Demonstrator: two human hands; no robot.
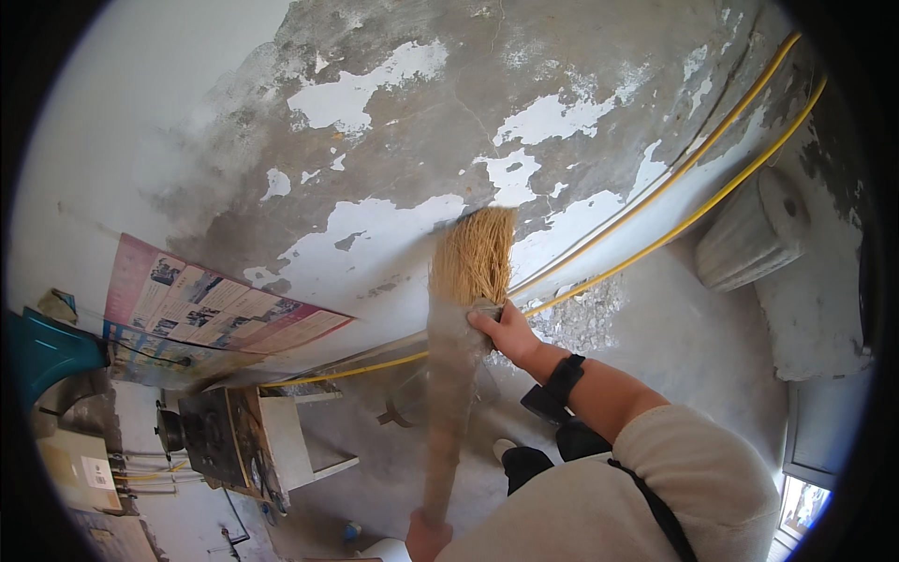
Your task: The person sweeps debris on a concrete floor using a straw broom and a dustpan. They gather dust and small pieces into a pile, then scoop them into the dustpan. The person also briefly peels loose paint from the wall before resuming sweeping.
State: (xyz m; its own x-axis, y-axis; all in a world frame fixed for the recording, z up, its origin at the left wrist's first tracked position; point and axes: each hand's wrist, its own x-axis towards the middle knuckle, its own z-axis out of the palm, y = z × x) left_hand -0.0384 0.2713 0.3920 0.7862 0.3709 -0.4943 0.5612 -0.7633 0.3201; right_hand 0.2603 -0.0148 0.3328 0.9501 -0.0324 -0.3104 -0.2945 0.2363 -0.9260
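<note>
A straw broom [477,256] is raised against a wall [393,161] whose white paint has flaked off in large patches, baring grey plaster. My right hand [502,330], with a black band on its forearm, grips the broom at the base of its bristles. Lower down, my left hand [427,537] is closed round the far end of the long handle [449,428], which is blurred. The bristle tips lie over the wall's surface; whether they press on it cannot be told.
Yellow hoses or cables [674,228] run along the wall. A printed poster [218,302] hangs at left, above a gas stove [211,435] on a stand. A large pale rolled or cylindrical object [751,232] stands at right. Loose debris [586,316] lies by the wall's foot.
</note>
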